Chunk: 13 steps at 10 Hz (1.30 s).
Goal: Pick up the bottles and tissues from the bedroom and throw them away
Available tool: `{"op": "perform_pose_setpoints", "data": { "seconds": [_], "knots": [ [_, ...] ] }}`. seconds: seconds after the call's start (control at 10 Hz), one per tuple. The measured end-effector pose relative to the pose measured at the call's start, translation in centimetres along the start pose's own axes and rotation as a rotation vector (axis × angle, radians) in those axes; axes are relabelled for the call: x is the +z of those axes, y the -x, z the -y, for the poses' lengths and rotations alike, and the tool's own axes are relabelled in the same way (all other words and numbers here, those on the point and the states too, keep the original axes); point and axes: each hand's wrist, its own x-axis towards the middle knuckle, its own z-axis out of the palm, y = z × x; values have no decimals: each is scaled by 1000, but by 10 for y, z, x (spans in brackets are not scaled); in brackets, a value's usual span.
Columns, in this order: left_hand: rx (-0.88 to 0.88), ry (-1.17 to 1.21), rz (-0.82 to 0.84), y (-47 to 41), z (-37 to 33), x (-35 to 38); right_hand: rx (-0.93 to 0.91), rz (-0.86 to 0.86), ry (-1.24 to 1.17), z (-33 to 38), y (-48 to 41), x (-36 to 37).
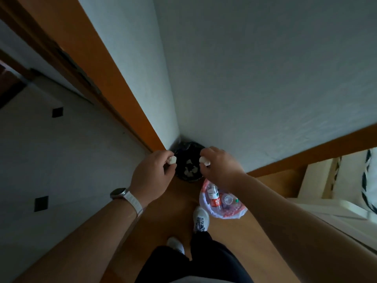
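Pinching crumpled tissue wad [173, 159] in left hand [151, 172], second tissue wad [204, 160] in right hand [220, 166], above round black bin [188, 152].

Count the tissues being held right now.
2. One tissue is pinched in the left hand, the other tissue in the right hand, both over the bin. More white scraps lie inside it; some may be hidden.

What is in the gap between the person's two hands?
Head view: a black bin, on the floor below, shows between the left hand and right hand, crumpled tissues inside.
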Motion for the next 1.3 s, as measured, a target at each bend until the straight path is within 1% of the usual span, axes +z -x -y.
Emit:
{"op": "perform_pose_setpoints", "data": {
  "seconds": [0.2, 0.3, 0.4, 0.6, 0.7, 0.8, 0.9, 1.0, 1.1, 1.2, 1.3],
  "knots": [
    [-29, 47, 76, -40, 24, 43, 70, 10, -46, -34, -36, 14],
    [-47, 58, 133, -59, 46, 78, 87, 27, -43, -52, -50, 37],
    [-89, 90, 171, -72, 78, 126, 117, 46, -44, -73, -69, 76],
    [-106, 101, 324, -88, 155, 240, 156, 42, -74, -111, -104, 175],
    [-131, 100, 339, -90, 193, 299, 170, 36, -79, -135, -125, 233],
    [-179, 116, 339, -85, 224, 344, 243, 33, -83, -161, -148, 284],
    [-209, 117, 352, -82, 256, 388, 266, 56, -80, -186, -170, 339],
    [-181, 113, 333, -85, 287, 426, 269, 82, -55, -211, -182, 393],
    [-83, 68, 330, -90, 310, 454, 275, 120, -35, -230, -188, 433],
    [2, 17, 323, -90, 326, 467, 257, 119, 18, -240, -188, 450],
    [-17, 9, 305, -84, 324, 458, 255, 100, 14, -235, -181, 443]
  ]
}}
